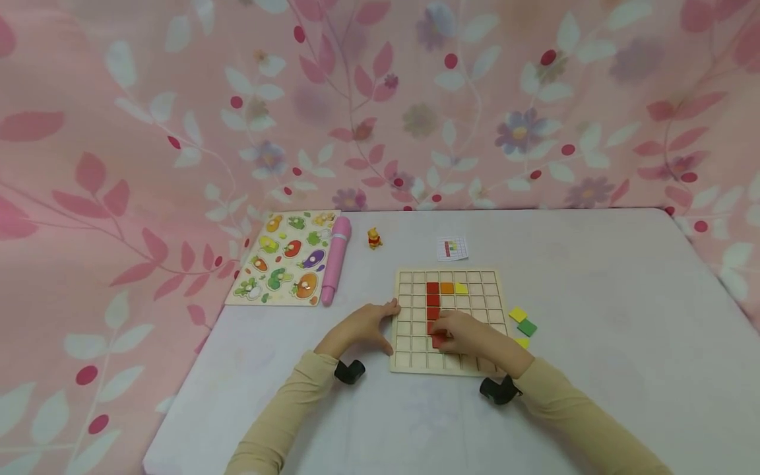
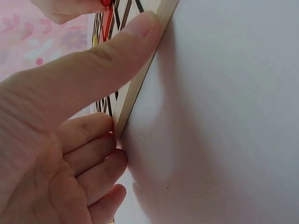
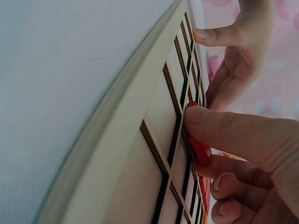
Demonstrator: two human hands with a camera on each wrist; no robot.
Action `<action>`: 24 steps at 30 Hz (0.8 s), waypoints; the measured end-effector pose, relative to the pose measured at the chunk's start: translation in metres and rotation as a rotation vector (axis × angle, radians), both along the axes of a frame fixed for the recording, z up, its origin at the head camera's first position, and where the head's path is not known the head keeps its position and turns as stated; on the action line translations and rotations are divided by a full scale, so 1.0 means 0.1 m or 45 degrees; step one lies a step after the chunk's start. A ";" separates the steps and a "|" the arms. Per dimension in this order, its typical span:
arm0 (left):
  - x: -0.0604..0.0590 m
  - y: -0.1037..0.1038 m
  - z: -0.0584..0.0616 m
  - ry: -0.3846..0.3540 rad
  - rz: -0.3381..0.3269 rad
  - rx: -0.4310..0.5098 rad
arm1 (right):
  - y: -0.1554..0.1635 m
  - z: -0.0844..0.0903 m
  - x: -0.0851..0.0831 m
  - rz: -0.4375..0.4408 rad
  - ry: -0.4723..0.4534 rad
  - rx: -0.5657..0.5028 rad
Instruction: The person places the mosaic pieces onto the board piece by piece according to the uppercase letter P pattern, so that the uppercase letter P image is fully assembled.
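A wooden grid board (image 1: pixel 410 359) lies on the table and carries a column of red tiles (image 1: pixel 433 300), then an orange tile (image 1: pixel 446 288) and a yellow tile (image 1: pixel 460 288) in the top row. My right hand (image 1: pixel 451 335) rests over the board and pinches a red tile (image 1: pixel 438 341) just below the red column. In the right wrist view, thumb and fingers of the right hand (image 3: pixel 208 151) hold that red tile (image 3: pixel 199 145) tilted against the board's grid (image 3: pixel 154 126). My left hand (image 1: pixel 367 326) braces the board's left edge (image 2: pixel 140 79), thumb (image 2: pixel 93 60) laid along the rim and fingers on the table beside it.
Loose yellow (image 1: pixel 518 314) and green (image 1: pixel 526 327) tiles lie right of the board. A pattern card (image 1: pixel 452 249) sits behind it. At the back left are a vegetable peg puzzle (image 1: pixel 287 266), a pink tube (image 1: pixel 336 259) and a small yellow figure (image 1: pixel 374 238). Pink floral cloth hangs behind.
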State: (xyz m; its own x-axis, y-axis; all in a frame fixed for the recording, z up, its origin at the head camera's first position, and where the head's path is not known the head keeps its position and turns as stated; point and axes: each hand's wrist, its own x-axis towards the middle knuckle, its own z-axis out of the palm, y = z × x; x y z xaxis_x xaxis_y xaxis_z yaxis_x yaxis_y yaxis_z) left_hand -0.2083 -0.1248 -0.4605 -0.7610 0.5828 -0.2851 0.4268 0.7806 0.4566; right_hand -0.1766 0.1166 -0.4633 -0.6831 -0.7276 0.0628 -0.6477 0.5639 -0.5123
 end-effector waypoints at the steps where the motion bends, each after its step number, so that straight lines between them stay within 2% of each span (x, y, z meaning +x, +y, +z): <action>1: -0.01 0.00 0.00 -0.001 -0.002 -0.001 | 0.00 0.00 -0.01 -0.009 -0.013 0.001; 11: -0.02 -0.01 -0.01 -0.022 -0.019 0.019 | -0.07 -0.03 -0.01 -0.011 0.012 -0.015; 18: 0.00 0.00 0.03 0.032 -0.071 0.057 | -0.08 -0.03 -0.01 0.012 0.028 0.008; 24: 0.00 0.00 0.05 0.032 -0.073 0.049 | -0.08 -0.03 -0.03 0.035 0.022 -0.013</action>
